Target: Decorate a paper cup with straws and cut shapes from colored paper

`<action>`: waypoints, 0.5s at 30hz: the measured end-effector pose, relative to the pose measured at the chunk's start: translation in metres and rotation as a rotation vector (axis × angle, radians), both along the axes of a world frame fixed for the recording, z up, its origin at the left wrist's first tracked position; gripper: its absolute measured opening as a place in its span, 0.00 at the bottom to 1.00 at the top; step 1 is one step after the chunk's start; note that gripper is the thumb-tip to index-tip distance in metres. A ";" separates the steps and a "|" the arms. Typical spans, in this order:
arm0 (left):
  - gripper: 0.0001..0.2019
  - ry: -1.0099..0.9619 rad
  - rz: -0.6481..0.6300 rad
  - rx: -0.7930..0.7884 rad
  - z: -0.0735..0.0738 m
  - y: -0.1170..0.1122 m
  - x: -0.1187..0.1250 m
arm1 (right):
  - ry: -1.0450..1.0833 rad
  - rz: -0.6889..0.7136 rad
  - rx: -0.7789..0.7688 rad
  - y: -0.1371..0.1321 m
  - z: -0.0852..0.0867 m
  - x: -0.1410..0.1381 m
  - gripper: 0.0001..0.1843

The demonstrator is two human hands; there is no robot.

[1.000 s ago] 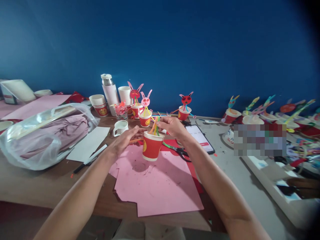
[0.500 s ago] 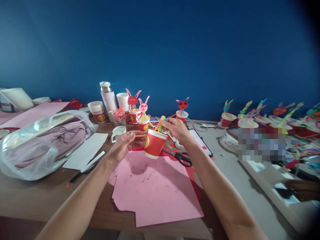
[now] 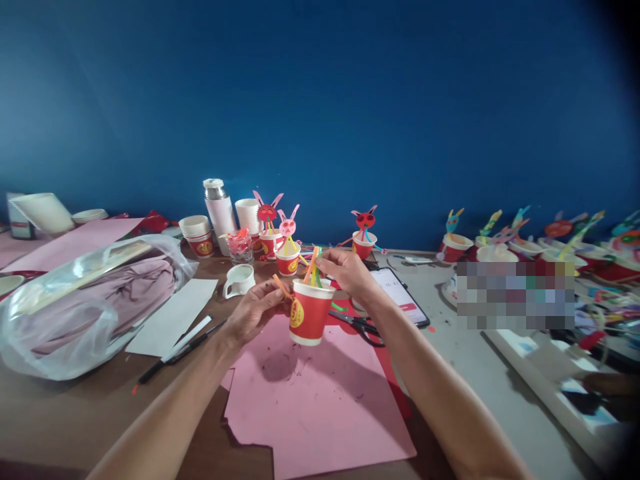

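Observation:
A red paper cup [image 3: 317,319] with a white rim and a yellow round emblem hangs above the pink paper sheet [image 3: 325,400]. My right hand [image 3: 349,272] pinches a bunch of thin orange, yellow and green strips [image 3: 315,268] that rise from the cup's mouth. At the cup's left side, my left hand [image 3: 259,305] is closed on an orange strip [image 3: 283,287], which seems to meet the cup wall. Whether the strips are straws or stems I cannot make out. Dark-handled scissors [image 3: 367,328] lie behind my right wrist.
Finished-looking cups with rabbit faces [image 3: 288,250] stand behind, beside a white mug [image 3: 240,280], a flask [image 3: 220,213] and stacked cups [image 3: 196,230]. A plastic bag [image 3: 65,333] and markers [image 3: 185,347] lie left. A phone [image 3: 400,297] and a power strip [image 3: 540,387] are right.
The cup has gone from tilted to nearly upright and sits slightly lower in view. The orange strip in my left hand now slants down toward the cup. My right hand keeps its pinch.

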State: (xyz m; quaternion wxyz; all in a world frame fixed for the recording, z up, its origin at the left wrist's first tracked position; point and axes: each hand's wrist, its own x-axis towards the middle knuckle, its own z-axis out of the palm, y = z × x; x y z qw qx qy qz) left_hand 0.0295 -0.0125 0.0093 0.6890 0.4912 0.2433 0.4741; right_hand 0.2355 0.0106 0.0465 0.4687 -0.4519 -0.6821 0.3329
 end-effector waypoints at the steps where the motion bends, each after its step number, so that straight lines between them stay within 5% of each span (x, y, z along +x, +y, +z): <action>1: 0.07 0.030 -0.020 0.009 0.000 0.000 0.000 | 0.001 0.003 -0.008 -0.001 0.000 -0.001 0.14; 9: 0.08 0.115 -0.111 0.085 -0.003 0.001 0.000 | -0.043 0.011 -0.029 -0.005 0.001 -0.005 0.15; 15: 0.09 0.055 -0.002 0.026 -0.005 0.004 0.003 | 0.005 -0.063 -0.003 0.001 0.001 0.000 0.13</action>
